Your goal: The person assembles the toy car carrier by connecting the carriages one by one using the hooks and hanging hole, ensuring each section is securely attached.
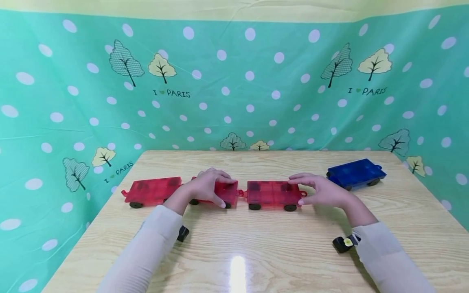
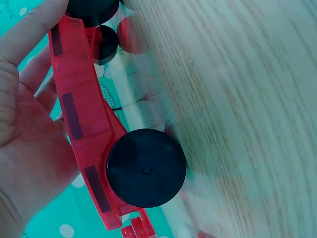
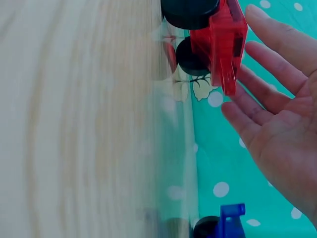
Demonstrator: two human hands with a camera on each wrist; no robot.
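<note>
Three translucent red toy cars with black wheels stand in a row on the table. My left hand (image 1: pixel 209 187) grips the middle red car (image 1: pixel 228 190), thumb on its near side and fingers over the far side. That car's side and black wheel (image 2: pixel 146 168) fill the left wrist view. The right red car (image 1: pixel 271 193) meets the middle one at their couplings. Around its right end is my right hand (image 1: pixel 322 189), with fingers spread; in the right wrist view the fingers look apart from its coupling (image 3: pixel 228 77). The left red car (image 1: pixel 152 190) is partly behind my left forearm.
A blue toy car (image 1: pixel 356 173) stands at the back right of the wooden table (image 1: pixel 256 252). Behind the table hangs a green dotted curtain (image 1: pixel 234 81). Small black cameras are strapped at both wrists, low over the tabletop.
</note>
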